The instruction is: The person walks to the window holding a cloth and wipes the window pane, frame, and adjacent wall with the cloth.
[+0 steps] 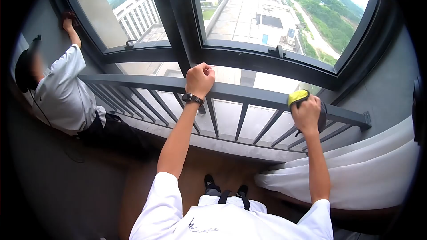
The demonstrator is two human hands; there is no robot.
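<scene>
Cloth (299,96) is held by my right hand (307,118) at the rail (251,92), and I judge it could drop behind if these fingers loosen; my left hand (200,81) is curled closed.

A railing's upright bars (241,121) bar the way at 12 o'clock beneath the top rail (253,94), leaving only narrow gaps, while a dark window post (171,13) rises beyond. Open air lies above the rail between the left hand (200,80) and right hand (307,115); a white curtain (356,173) crowds 4 o'clock, another person (62,93) 9 o'clock.
</scene>
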